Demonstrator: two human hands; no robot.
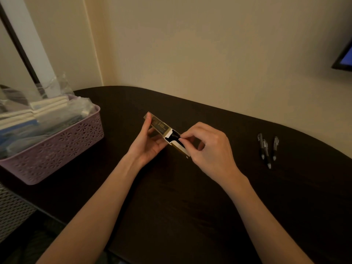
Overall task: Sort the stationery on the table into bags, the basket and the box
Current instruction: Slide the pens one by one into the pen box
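Left hand: the left hand (150,143) cradles a narrow gold-and-black cardboard box (162,128) from below, thumb along its far end, fingers curled under it; the box is lifted off the table.
Right hand: the right hand (207,147) pinches at the box's open near end, thumb and forefinger closed on something at the white inner flap. Whether it holds the flap itself or a dark item in the mouth, I cannot tell.
Box contents: dark shape visible in the open mouth; likely pens already loaded, count unreadable.
Loose stationery: three black pens with clear barrels (267,149) lie side by side on the dark brown wooden table (190,216), well to the right of the right hand, untouched.
Basket: lilac plastic lattice basket (62,147), to the left of the left hand, at the table's edge. Holds white flat items and clear plastic bags (57,119) with bluish contents, stacked above its rim.
Done, by the look of it: bagging and basket filling appear largely complete.
Left: the three pens, presumably bound for the box; then closing the flap.
Step in hand, as judged: loading or tending the box's open end.
Progress estimate: late stage, only the box part outstanding.
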